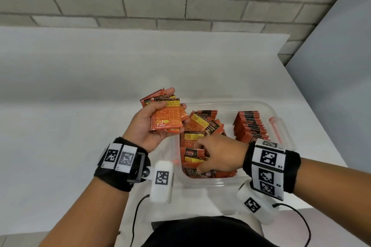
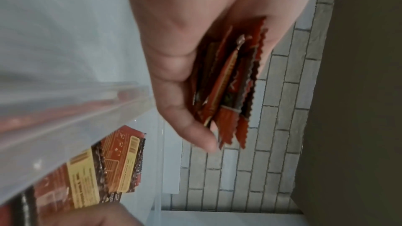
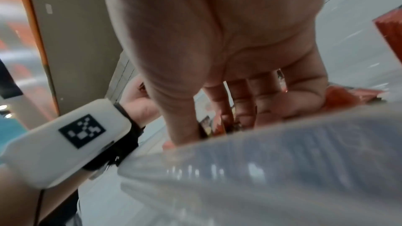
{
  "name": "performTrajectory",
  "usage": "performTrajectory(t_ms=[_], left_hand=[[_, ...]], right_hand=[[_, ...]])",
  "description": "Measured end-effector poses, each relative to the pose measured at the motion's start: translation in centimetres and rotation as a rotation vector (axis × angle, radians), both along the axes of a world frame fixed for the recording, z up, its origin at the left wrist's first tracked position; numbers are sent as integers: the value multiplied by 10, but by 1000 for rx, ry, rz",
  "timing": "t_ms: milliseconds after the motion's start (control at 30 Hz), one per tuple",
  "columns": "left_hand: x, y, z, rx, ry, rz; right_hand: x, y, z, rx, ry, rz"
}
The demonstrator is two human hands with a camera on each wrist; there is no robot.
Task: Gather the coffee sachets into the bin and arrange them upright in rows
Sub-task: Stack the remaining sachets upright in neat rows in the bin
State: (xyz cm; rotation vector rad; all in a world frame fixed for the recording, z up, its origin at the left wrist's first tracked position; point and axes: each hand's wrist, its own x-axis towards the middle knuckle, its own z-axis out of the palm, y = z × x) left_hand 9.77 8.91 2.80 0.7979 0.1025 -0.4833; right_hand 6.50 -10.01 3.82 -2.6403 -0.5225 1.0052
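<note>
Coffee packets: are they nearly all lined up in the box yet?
Partly. One upright row already stands at the right side of the clear bin. The left hand holds a small stack of sachets above the bin's left edge, and the right hand reaches into the loose pile. That pile still lies jumbled in the bin's left half, so most of the lining up is left.

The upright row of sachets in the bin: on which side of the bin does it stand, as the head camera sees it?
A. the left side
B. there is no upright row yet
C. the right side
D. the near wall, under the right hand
C: the upright row stands at the right side of the bin, while loose sachets lie in a heap at its left.
</note>
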Motion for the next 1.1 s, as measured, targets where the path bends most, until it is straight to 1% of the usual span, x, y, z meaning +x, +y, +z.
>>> performTrajectory(t_ms=[67, 133, 267, 367, 533, 633, 700, 733, 900, 967, 1033, 1100], left_hand=[[-1, 0, -1, -12, 3, 30], [-2, 2, -2, -18, 4, 41], [-1, 7, -3, -18, -6, 34], [0, 7, 0, 37, -7, 19], [2, -13, 8, 126, -40, -20], [0, -37, 12, 129, -52, -138], [-3, -50, 16, 84, -44, -230], [-2, -55, 16, 61, -51, -248], [5, -72, 19, -12, -118, -275], [7, -80, 19, 20, -103, -272], [9, -87, 19, 46, -77, -263], [10, -90, 18, 30, -55, -249]], right_hand=[[0, 2, -5, -8, -4, 26], [1, 1, -3, 25, 30, 8], [9, -13, 18, 168, 64, -125], [16, -30, 33, 238, 19, -227], [22, -50, 69, 534, -18, -372], [25, -50, 82, 621, -37, -383], [26, -48, 83, 622, -72, -362], [26, -47, 82, 615, -95, -358], [28, -53, 75, 558, -234, -372], [29, -58, 71, 534, -299, -357], [32, -61, 66, 464, -405, -319], [34, -63, 63, 455, -482, -329]])
